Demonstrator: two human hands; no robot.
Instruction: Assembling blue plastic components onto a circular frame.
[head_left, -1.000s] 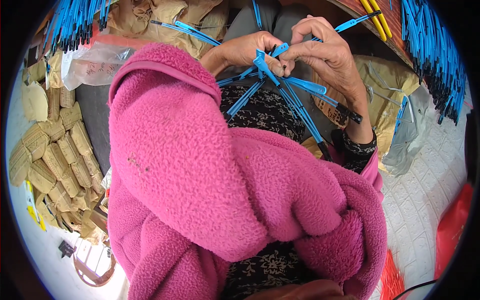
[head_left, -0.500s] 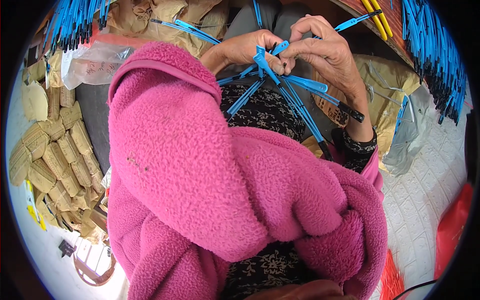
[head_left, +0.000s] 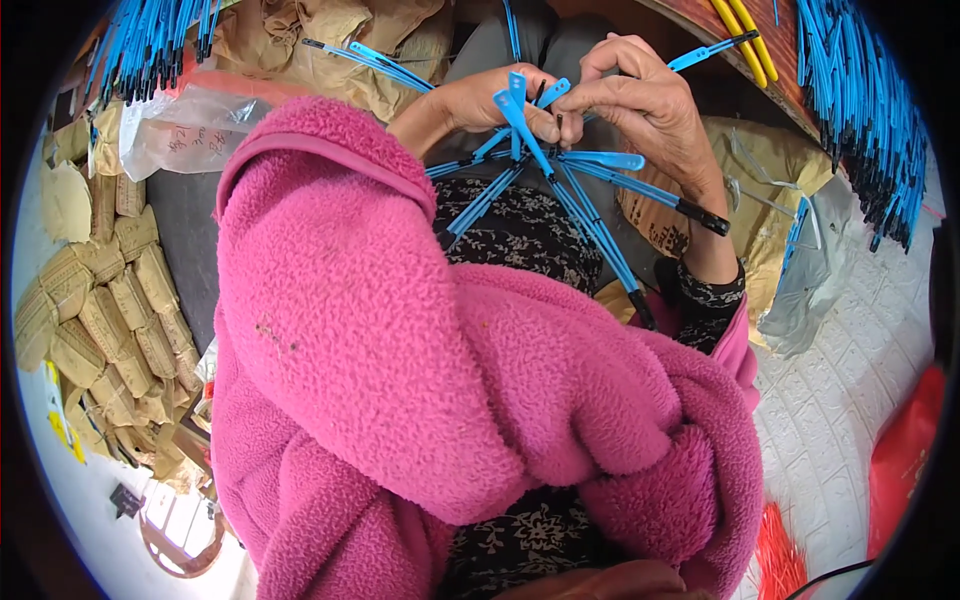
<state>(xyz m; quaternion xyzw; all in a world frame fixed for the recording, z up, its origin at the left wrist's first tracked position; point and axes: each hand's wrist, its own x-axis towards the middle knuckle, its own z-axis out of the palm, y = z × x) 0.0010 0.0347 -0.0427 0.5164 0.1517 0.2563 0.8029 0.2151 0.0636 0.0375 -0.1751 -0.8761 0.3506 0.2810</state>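
Hands meet high in the head view, both working on one cluster of blue ribs [head_left: 545,175], thin blue rods with black tips that fan out from a shared hub between the fingertips. The left hand [head_left: 495,100] has its fingers curled closed around the hub from the left, with a few rib ends poking up past the knuckles. The right hand [head_left: 650,110] pinches the same hub from the right, thumb and forefinger pressed together on it, the remaining fingers bent. The ribs spread downward over the person's patterned dark garment [head_left: 525,235] and sideways past the right wrist, one reaching up toward the yellow rods [head_left: 745,30] at the top edge. A thick pink fleece [head_left: 400,350] fills the middle of the view, bunched in heavy folds below the forearms. Loose bundles of blue rods [head_left: 860,110] hang at the upper right, and another bundle [head_left: 150,40] at the upper left. Stacked brown paper packets [head_left: 100,310] lie along the left side, near a clear plastic bag [head_left: 190,125]
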